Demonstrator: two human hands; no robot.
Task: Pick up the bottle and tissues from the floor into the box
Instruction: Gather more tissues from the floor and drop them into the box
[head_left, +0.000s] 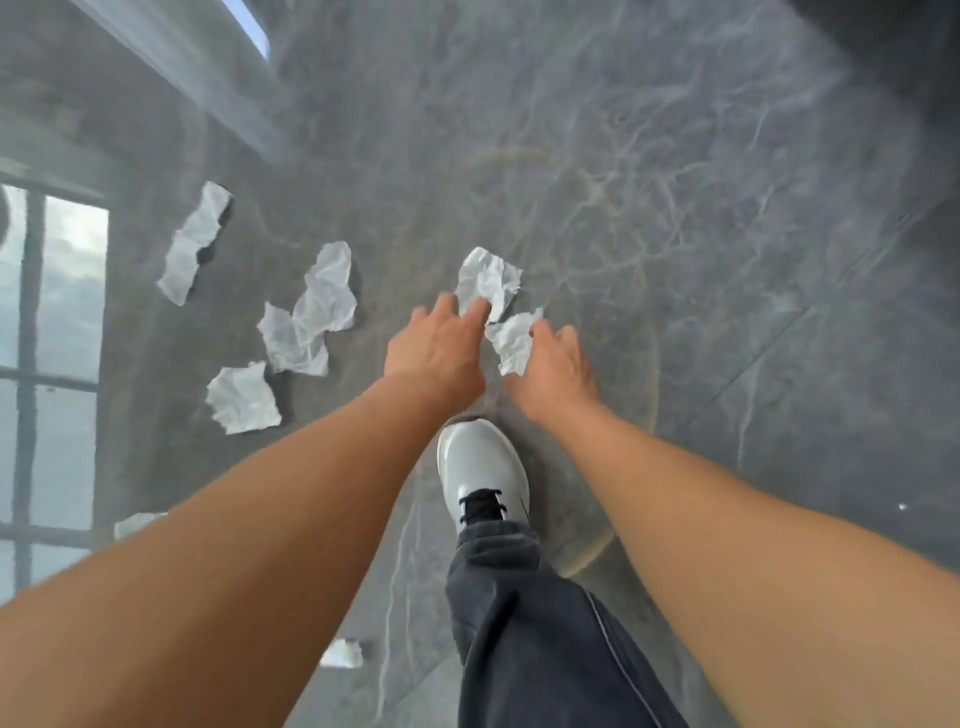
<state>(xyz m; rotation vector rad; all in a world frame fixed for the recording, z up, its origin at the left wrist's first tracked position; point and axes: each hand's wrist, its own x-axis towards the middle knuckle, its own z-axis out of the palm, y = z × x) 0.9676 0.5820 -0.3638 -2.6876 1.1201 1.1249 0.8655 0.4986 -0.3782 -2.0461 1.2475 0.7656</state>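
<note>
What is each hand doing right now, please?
Left hand: open, fingers on a crumpled tissue.
Right hand: shut on a second tissue.

Seven crumpled white tissues show on the marbled grey floor: a long one (195, 243) far left, a large one (311, 312), one (243, 397) below it, two by the hands (488, 280) (513, 340), and two partly hidden scraps (136, 524) (342, 653). Two bare hands show, left (436, 348) and right (553, 371). One grey shoe (480, 467) is visible.
</note>
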